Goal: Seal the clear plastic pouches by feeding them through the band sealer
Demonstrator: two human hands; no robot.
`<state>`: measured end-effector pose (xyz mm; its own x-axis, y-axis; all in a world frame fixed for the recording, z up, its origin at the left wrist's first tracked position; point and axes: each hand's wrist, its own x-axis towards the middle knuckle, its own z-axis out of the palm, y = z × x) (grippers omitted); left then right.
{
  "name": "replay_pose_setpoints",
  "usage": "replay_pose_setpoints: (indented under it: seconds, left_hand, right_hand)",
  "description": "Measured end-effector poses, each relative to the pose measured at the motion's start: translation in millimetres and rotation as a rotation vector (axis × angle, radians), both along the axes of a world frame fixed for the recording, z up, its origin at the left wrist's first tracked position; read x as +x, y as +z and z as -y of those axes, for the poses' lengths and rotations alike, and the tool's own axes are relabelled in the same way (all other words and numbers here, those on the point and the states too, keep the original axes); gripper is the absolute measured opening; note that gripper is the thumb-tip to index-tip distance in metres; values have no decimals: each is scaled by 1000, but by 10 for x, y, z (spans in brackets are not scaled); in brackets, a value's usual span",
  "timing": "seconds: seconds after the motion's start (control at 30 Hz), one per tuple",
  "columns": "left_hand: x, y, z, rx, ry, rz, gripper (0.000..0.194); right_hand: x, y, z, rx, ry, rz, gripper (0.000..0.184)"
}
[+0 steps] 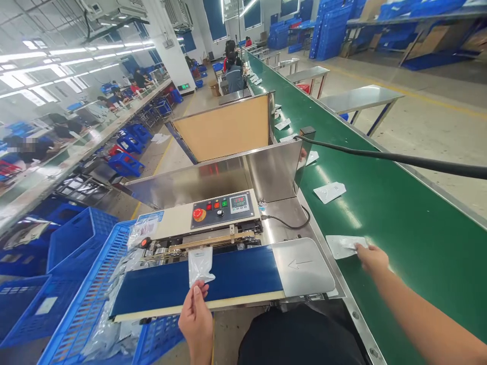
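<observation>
Two bare hands work either side of a sealer (213, 218); the right hand (375, 258) pinches the right end of a white pouch (342, 247) over the green belt (418, 268), its long axis running leftward from the fingertips to the belt's metal edge; this pouch lies right of and farther ahead than the left hand (197, 306); that hand, fingers closed, grips the near end of a second pouch (200, 265), which stretches straight ahead across the blue belt (243, 274) to the sealer; a third pouch (329, 193) lies beyond the right hand, the nearer one.
</observation>
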<state>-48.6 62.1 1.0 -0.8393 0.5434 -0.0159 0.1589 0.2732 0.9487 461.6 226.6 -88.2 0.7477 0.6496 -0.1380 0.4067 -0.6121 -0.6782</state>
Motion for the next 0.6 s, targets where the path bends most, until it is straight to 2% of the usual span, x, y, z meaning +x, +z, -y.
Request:
replay_pose_setpoints:
  seconds: [0.07,0.13,0.2,0.3,0.4,0.5,0.6]
  left_hand:
    - [96,34,-68,23,-48,-27,59]
    - [240,59,-138,47,-133,-39,56]
    - [449,86,-230,61,-275,-66,50]
    - [867,164,-440,72,-568,-190,40]
    - [1288,268,-687,128,-802,-281,44]
    - [1554,313,-840,144,-954,-199,44]
    - [1625,258,-828,68,-946,-26,51]
  right_hand:
    - [-62,33,24,-13,-14,-17,29]
    - [-173,164,53,31,32,-31,32]
    - [-347,399,112,155,101,-28,45]
    - [-728,851,247,369,251,-32,57]
    - [-1187,1213,380,395,523,-153,53]
    - [-1565,1357,489,353,758,-374,51]
    - [-1730,1329,602,335,806,-626,57]
